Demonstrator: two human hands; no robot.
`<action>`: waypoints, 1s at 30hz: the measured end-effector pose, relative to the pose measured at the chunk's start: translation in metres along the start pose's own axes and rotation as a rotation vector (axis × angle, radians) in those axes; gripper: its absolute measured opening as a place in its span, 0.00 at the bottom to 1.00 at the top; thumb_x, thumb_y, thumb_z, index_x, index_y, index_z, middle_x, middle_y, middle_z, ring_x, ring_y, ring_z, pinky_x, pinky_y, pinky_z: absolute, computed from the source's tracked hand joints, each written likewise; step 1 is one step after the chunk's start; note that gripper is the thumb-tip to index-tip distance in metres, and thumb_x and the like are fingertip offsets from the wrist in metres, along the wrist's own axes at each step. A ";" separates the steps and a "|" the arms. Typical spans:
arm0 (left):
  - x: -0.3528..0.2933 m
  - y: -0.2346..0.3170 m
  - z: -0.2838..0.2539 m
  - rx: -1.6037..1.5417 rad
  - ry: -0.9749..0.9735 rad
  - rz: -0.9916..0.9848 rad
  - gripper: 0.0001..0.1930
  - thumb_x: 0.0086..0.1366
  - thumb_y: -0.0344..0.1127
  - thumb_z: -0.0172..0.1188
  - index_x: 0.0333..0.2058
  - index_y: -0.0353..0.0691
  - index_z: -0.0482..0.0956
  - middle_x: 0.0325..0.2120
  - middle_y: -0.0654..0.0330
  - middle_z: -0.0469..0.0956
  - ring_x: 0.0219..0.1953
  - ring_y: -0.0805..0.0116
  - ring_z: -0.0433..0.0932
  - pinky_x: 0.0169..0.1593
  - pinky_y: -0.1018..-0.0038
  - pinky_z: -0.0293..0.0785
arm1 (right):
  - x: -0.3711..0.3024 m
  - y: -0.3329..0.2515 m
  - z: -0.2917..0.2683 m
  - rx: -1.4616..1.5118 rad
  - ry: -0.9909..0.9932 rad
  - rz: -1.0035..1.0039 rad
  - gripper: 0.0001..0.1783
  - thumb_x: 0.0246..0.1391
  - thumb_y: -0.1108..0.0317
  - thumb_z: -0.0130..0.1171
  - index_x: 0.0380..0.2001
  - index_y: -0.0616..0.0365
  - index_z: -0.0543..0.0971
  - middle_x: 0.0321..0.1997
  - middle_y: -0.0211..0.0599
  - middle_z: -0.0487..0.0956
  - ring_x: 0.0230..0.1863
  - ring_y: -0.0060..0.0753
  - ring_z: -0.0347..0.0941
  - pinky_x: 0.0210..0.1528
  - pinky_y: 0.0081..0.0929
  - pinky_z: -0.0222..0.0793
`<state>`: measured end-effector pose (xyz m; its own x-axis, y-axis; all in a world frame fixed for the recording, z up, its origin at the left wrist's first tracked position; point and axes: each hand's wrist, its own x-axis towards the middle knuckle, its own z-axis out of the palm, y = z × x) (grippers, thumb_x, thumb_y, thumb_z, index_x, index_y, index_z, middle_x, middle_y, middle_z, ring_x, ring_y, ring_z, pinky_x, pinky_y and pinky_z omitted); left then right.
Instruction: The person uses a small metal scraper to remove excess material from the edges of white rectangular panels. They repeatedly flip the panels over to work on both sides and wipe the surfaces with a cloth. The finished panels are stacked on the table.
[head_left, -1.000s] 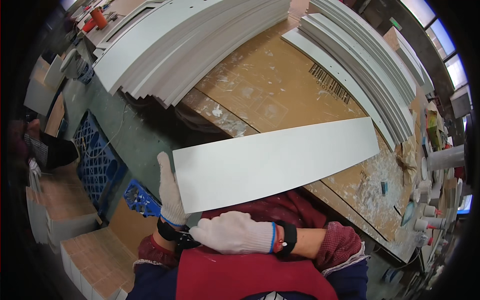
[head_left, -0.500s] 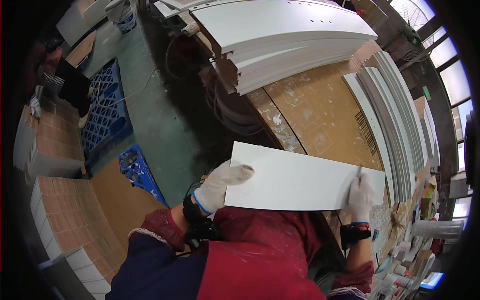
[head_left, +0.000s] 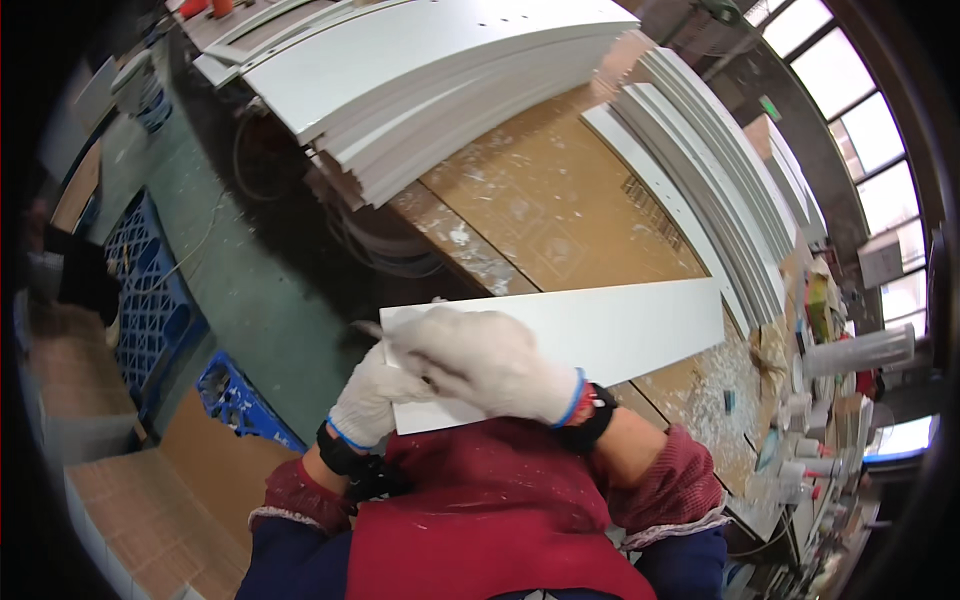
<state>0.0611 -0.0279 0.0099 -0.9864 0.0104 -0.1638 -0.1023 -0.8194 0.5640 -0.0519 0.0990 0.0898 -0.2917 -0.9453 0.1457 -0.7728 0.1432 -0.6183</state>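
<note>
A long white board (head_left: 620,325) lies across in front of me, its right end over the worktable's edge. My left hand (head_left: 368,395), in a white knit glove, is closed on the board's near left end. My right hand (head_left: 485,360), gloved alike, is closed above that same end and covers part of the board. A thin grey blade-like tool (head_left: 368,328) sticks out from the right hand's fingers past the board's left edge. It is blurred, and its handle is hidden in the glove.
The brown worktable (head_left: 480,190) carries a stack of white panels (head_left: 440,75) at the far side and more boards on edge (head_left: 690,190) to the right. Clear cups (head_left: 860,350) and clutter stand at the right. Blue plastic pallets (head_left: 150,300) and stacked panels (head_left: 150,500) lie on the left.
My right hand has moved from the board's right end to its left end, bringing the thin tool along. The board has shifted left and turned slightly, its right end now higher. The view has swung right.
</note>
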 end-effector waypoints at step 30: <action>-0.004 0.059 0.087 1.668 0.053 0.336 0.19 0.47 0.26 0.58 0.41 0.30 0.74 0.32 0.60 0.76 0.29 0.71 0.77 0.31 0.79 0.72 | -0.263 0.035 -0.091 0.924 1.081 0.804 0.31 0.63 0.45 0.48 0.55 0.62 0.65 0.44 0.45 0.73 0.41 0.33 0.75 0.23 0.21 0.77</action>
<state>0.0479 -0.0265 0.1143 -0.9895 -0.0708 0.1256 0.0469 0.6654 0.7450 -0.0530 0.3796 0.0998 -0.9733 -0.0283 -0.2278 0.2295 -0.1205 -0.9658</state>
